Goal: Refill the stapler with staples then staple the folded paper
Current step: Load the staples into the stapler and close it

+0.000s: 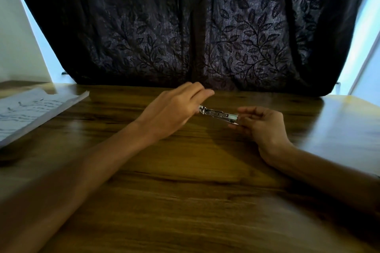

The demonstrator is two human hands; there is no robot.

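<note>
Stapler [219, 114]: left hand [172, 109] is pinching its rear, right hand [261, 123] is gripping its front. Paper [30, 113] is lying well left of left hand. Risk: small staples slipping while loading.

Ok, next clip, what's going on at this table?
A person holds a small metal stapler between both hands just above a wooden table. The left hand grips one end and the right hand pinches the other. The paper lies untouched at the table's far left, in front of a dark leaf-patterned curtain. Whether staples are loaded cannot be told.
</note>
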